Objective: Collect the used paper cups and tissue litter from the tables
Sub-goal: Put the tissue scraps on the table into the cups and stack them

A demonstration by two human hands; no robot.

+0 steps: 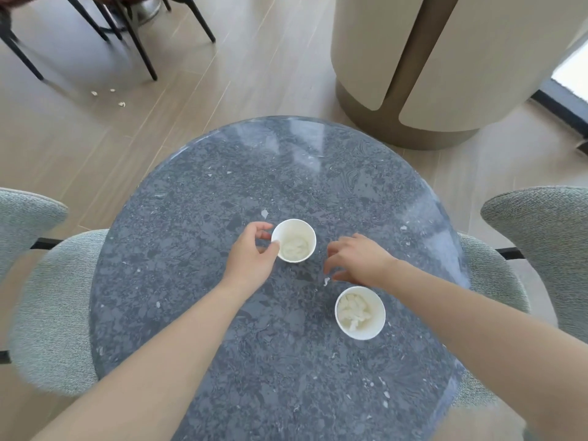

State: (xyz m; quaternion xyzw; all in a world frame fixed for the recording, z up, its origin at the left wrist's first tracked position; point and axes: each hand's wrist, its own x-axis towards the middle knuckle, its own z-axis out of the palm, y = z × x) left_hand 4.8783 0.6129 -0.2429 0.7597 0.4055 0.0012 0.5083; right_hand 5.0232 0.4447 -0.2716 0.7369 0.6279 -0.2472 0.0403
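Head view: left hand (pixel 251 254) fingers pinch far paper cup (pixel 294 240) at its left rim; right hand (pixel 358 259) fingers spread, loosely curled, over tissue scrap (pixel 326 281) on bench (pixel 286 173).

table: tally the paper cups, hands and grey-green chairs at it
paper cups: 2, far cup and near cup
hands: 2, left hand and right hand
grey-green chairs: 2, left chair and right chair
total: 6

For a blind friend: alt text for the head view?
The left hand holds a white paper cup of tissue on a round grey stone table; the right hand hovers by a white tissue scrap, near a second white paper cup.
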